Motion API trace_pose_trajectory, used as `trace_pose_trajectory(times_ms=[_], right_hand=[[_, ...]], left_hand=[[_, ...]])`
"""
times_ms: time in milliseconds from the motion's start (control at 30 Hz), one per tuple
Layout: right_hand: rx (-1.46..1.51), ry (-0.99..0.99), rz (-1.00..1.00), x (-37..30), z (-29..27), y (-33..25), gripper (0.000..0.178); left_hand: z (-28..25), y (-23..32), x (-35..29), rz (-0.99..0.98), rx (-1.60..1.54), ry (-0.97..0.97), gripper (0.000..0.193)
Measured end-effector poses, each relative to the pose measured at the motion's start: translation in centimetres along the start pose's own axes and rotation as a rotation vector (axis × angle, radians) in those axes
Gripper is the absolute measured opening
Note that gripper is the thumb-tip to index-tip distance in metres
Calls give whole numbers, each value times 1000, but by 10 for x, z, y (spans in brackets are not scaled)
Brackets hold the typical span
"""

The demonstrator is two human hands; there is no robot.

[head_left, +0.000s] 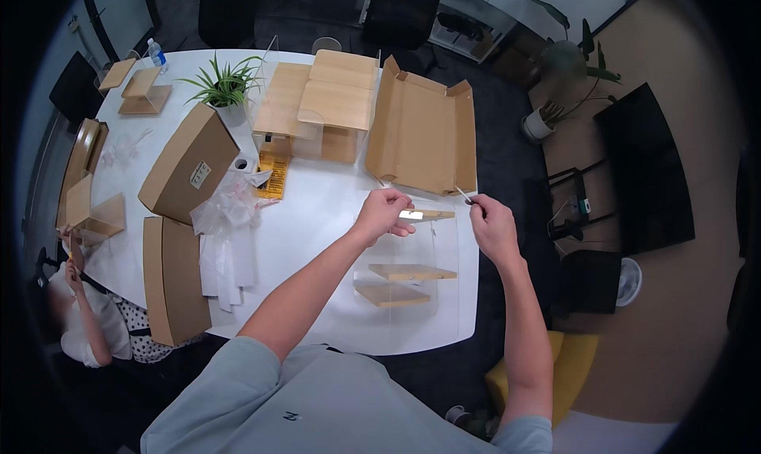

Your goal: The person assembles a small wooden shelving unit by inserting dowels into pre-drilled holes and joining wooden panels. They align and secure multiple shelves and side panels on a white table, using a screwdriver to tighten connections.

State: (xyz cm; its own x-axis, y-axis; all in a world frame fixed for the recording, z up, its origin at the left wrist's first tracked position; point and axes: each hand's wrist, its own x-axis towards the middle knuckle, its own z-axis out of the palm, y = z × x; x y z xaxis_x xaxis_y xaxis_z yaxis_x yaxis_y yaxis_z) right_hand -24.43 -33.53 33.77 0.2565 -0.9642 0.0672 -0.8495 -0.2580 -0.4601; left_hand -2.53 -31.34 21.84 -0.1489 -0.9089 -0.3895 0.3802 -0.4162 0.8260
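Note:
On the near right of the white table stands a small shelf unit of clear panels and light wooden boards (412, 272). My left hand (386, 214) is at the left end of its top board (436, 214), thumb and forefinger pinched together. What they hold, if anything, is too small to make out. Beyond the board's right end, my right hand (493, 222) is closed around a screwdriver (461, 193), its thin pale shaft angled up and left. The hand is apart from the board. Two lower boards of the unit lie nearer to me.
An opened cardboard box (424, 133) lies beyond my hands. More wood-and-clear shelves (337, 93) stand left of it, near a potted plant (226, 89). Crumpled plastic wrap (230, 208) and upright cartons (176, 279) are on the left. Another person (99, 319) sits at far left.

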Motion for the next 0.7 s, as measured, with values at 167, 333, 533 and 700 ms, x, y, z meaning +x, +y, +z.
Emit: trace_pose_trajectory(times_ms=[167,333,533,700], right_hand=[[-248,-166,-214,4,-7,-47,16],[-422,-304,-402,17,0,-68,12],[-596,-368,-562,35,6,-83,8],[-670,-438,-618,47,12,-95,5]], left_hand=[[-6,-1,7,27,-24,-26,27],[-10,-4,15,35,-56,-40,28],[-13,-5,21,29,-96,-60,28],[-15,-5,23,24,-97,-58,28]])
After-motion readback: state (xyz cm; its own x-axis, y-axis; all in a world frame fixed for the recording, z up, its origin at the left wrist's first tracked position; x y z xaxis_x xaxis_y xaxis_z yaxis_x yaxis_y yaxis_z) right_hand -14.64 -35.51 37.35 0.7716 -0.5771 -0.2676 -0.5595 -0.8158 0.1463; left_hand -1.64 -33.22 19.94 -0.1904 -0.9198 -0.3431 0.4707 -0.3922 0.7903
